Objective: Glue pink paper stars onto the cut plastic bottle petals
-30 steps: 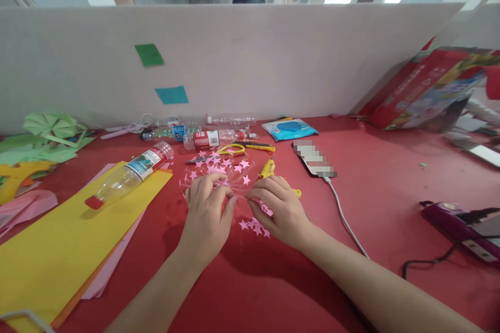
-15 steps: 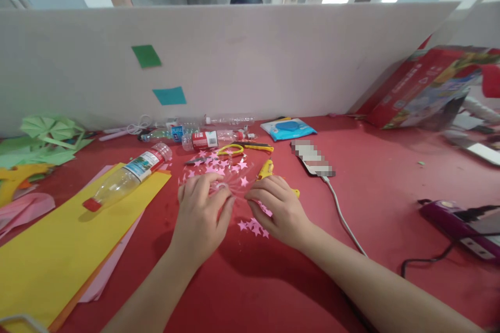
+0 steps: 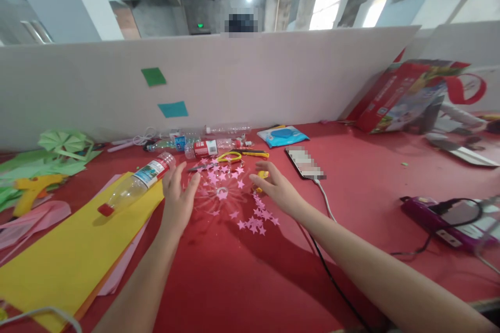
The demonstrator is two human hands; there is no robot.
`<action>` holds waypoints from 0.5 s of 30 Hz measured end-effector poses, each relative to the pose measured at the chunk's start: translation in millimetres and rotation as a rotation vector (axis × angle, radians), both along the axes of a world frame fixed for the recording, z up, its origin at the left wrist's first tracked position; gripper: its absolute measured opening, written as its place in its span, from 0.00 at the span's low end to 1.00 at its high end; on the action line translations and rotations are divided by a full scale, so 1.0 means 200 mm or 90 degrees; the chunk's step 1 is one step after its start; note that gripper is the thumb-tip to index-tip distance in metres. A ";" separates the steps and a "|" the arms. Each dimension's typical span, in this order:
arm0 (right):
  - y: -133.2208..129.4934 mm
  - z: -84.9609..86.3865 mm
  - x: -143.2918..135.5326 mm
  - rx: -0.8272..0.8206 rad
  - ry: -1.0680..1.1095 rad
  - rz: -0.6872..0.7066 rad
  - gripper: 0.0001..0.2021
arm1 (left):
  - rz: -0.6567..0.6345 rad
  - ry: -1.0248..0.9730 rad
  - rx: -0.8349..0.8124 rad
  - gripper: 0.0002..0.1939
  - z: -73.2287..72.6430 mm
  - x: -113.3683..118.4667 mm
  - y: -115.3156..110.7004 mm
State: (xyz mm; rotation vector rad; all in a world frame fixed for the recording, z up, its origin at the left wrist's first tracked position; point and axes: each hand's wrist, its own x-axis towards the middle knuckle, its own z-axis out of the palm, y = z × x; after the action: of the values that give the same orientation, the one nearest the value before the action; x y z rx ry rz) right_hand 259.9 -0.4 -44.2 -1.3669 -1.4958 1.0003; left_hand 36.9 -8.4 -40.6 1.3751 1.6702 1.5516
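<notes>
Parted wide and gripping nothing visible, the left hand (image 3: pixel 180 195) and right hand (image 3: pixel 275 187) flanked a clear plastic, flower-like piece with thin radiating strips (image 3: pixel 222 190).
That piece lay on the red tabletop (image 3: pixel 219 276), small pink star shapes (image 3: pixel 213 176) scattered over it; more loose pink stars (image 3: pixel 255 224) sat in a cluster near the right hand. Each thumb stood well off its fingers — the right ones partly covering a yellow plastic tool (image 3: pixel 264 174), though whether they touched it could not be told. Just beyond the piece were yellow-handled scissors (image 3: pixel 230 156). Left of the left hand, a clear plastic bottle with a red cap (image 3: pixel 130 190) lay on its side over a yellow paper sheet (image 3: pixel 70 242); a dark-edged phone (image 3: pixel 302 163) rested past the right hand — its white cable trailing toward the forearm.
</notes>
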 end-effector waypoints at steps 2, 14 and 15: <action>0.03 0.01 -0.02 -0.050 0.036 0.030 0.24 | -0.021 -0.173 -0.081 0.24 -0.01 -0.02 0.04; 0.15 -0.03 -0.22 -0.005 0.150 0.106 0.13 | -0.074 -0.373 -0.134 0.14 -0.03 0.00 0.14; 0.16 -0.03 -0.22 0.004 0.150 0.104 0.12 | -0.074 -0.375 -0.124 0.14 -0.03 0.00 0.16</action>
State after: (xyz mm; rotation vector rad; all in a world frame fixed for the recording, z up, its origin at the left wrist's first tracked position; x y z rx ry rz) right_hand 215.4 31.5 -50.3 -1.0930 -1.4456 1.2136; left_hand 36.6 22.7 -46.5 0.7923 1.3059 1.4900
